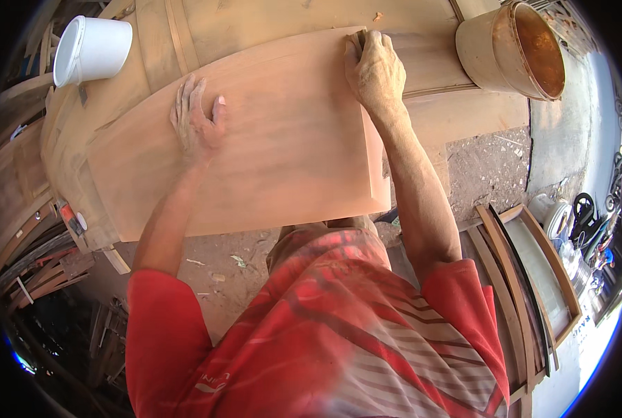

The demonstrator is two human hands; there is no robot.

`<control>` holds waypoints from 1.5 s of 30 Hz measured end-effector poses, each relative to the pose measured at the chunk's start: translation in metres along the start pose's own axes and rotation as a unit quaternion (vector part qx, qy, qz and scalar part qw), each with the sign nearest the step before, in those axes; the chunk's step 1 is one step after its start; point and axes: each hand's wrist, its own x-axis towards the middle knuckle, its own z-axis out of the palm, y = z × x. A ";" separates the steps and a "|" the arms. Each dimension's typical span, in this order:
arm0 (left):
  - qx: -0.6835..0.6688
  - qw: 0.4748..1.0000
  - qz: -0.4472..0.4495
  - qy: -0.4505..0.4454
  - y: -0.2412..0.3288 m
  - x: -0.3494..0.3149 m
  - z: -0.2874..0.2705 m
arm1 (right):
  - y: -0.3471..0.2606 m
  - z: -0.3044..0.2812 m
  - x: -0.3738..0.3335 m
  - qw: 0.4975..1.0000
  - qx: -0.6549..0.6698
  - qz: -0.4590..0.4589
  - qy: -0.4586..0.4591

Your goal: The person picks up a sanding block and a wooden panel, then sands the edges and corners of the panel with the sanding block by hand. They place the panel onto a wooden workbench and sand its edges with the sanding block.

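Observation:
A large reddish-brown wooden panel (283, 132) lies flat on the workbench in front of me, its surface smooth and dusty. My left hand (201, 118) rests on the left part of the panel's face, fingers spread and holding nothing. At the far right corner of the panel, my right hand (377, 66) is closed, fingers bent over a small dark piece at the edge. The hand hides most of that piece, and its kind cannot be told. Fine dust coats both hands.
A white plastic bucket (93, 50) lies tipped at the far left of the workbench (429, 115). A larger brown-stained bucket (509, 52) sits at the far right. Scrap wood (53, 279) is piled at lower left; wooden frames (526, 279) lean at right.

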 end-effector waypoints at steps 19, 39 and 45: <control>0.000 1.000 -0.007 -0.003 -0.004 0.001 -0.001 | 0.006 -0.052 -0.114 0.995 0.049 0.028 -0.079; -0.018 1.000 -0.024 0.001 0.005 0.001 -0.010 | -0.001 -0.058 -0.093 0.990 0.111 0.029 -0.086; -0.024 0.999 -0.023 -0.009 0.005 0.001 -0.005 | 0.018 -0.019 0.001 0.989 0.093 0.050 -0.104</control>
